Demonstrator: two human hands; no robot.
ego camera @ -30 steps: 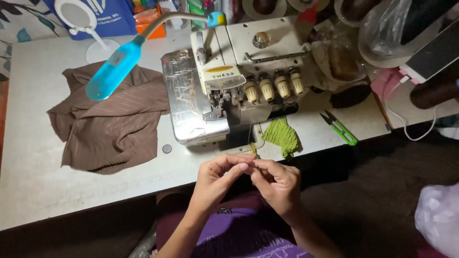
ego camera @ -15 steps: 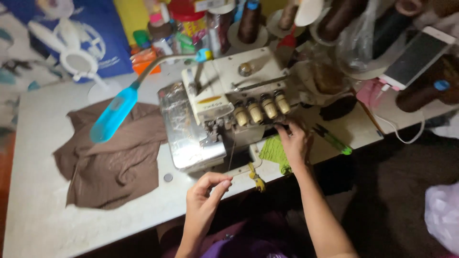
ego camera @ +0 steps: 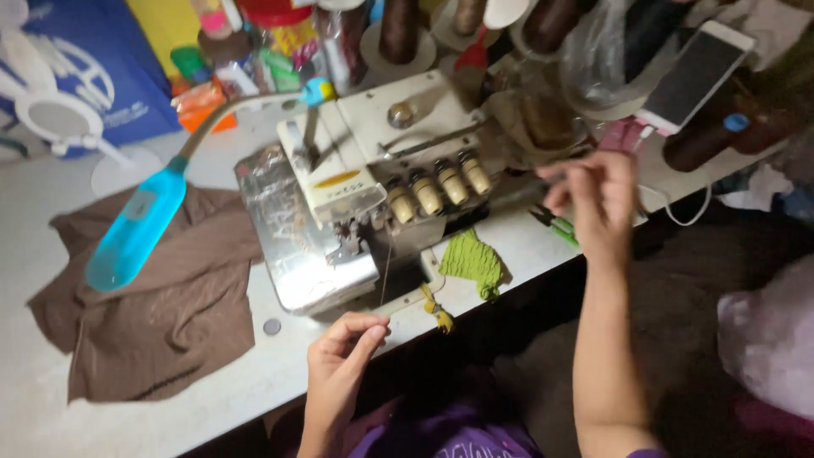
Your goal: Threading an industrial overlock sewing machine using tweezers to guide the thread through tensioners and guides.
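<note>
Your left hand sits low at the table's front edge, thumb and forefinger pinched together on a thin dark thread. That thread runs straight up from your fingertips into the front of the overlock sewing machine, just below its row of tan tension knobs.

Your right hand is up and off to the right of the machine, fingers curled in with the thumb meeting them. Whether a thread end is caught in there, hard to say; the light is dim and the hand a bit blurred.

Just under that hand lie green-handled snips. A crumpled green cloth scrap sits on the table between your two hands, close by the machine's base. To the left, a brown garment lies spread out, and a blue gooseneck lamp hangs over it. A white phone leans behind your right hand.
</note>
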